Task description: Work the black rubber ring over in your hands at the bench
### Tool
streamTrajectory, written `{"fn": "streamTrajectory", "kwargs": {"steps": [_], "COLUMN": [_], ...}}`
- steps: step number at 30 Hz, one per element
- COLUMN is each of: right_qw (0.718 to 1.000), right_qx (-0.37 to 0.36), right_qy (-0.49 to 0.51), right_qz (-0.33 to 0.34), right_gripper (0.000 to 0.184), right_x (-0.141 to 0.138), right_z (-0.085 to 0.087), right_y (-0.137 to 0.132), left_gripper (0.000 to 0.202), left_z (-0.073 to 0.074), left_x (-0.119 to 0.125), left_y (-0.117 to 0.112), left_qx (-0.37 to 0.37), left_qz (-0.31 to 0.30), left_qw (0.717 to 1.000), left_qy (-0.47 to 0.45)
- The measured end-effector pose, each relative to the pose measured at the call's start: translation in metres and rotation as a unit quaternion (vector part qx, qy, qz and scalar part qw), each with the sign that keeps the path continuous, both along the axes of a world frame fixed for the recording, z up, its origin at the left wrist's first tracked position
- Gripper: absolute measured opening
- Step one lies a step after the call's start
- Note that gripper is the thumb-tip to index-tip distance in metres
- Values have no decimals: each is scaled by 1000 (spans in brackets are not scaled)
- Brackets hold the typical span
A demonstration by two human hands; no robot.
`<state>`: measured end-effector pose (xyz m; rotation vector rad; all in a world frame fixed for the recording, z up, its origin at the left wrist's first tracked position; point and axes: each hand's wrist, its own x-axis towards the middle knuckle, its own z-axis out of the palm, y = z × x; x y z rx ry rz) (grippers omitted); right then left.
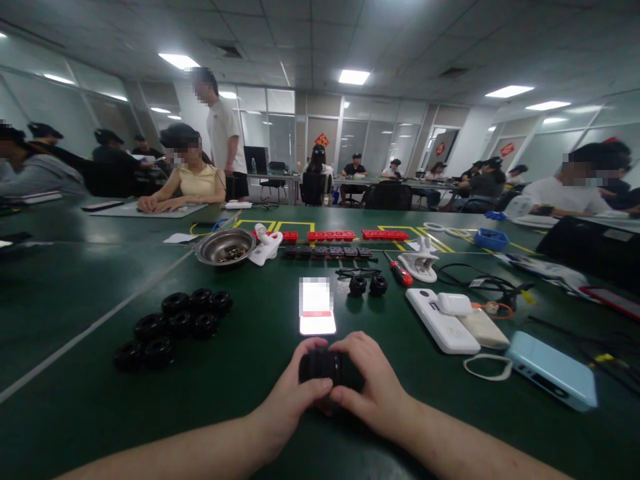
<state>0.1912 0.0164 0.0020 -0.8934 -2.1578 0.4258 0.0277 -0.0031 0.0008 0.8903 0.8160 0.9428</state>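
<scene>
In front of me, just above the green table, my left hand [295, 387] and my right hand [367, 380] are both closed around a black round part [320, 365]. Thumbs press its near side and fingers wrap over the far side; a narrow seam shows at its middle. Whether it is one piece or two pressed together I cannot tell. Directly beyond my fingers lies a phone [317, 307] with a lit screen. Several black tyre-like rings [175, 320] rest in a group to the left. Two black round pieces [367, 285] stand past the phone.
A metal bowl [225, 248] of small parts stands at the back left. Red trays [331, 236] and a black strip of blocks [329, 253] line the far middle. On the right are a screwdriver [400, 272], a white power bank [443, 320], a light-blue box [553, 370] and cables.
</scene>
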Motion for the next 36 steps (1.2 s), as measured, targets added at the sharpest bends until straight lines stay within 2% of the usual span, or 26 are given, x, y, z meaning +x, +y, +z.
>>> {"fn": "streamTrajectory", "kwargs": {"steps": [2, 6, 8, 10, 13, 16, 20, 27, 31, 36], "right_qw": [1000, 990, 988, 993, 999, 999, 1000, 997, 999, 999], "right_qx": [25, 122, 135, 106, 24, -32, -29, 26, 4, -31], "right_qy": [-12, -46, -56, -47, -20, -10, 1, -51, -28, -28], "right_qz": [12, 45, 45, 32, -9, -24, 4, 46, 24, -3], "right_gripper": [39, 42, 39, 44, 55, 36, 25, 45, 56, 30], "right_x": [1, 1, 0, -2, -2, -1, 0, 1, 0, -1], "right_z": [0, 0, 1, 0, -1, -3, -1, 5, 2, -1], "right_y": [0, -5, -8, -10, -7, 0, 4, -4, -2, 2], "left_gripper": [59, 47, 40, 38, 42, 56, 65, 43, 41, 53], "left_z": [-2, -3, -2, 0, 3, 5, 8, 1, 1, 3], "left_x": [1, 5, 6, 7, 6, 3, 2, 5, 3, 1], "left_y": [1, 5, 5, 4, 0, -1, 1, 5, 2, 0], "left_qx": [2, -14, -13, -10, -11, -13, -33, -15, -8, -4], "left_qz": [-3, 4, 14, 36, 49, 39, 29, 24, 43, 23], "left_qw": [1000, 1000, 999, 999, 998, 999, 999, 999, 999, 1000], "left_qy": [-6, 26, 34, 26, 25, 27, 8, 20, 1, -2]}}
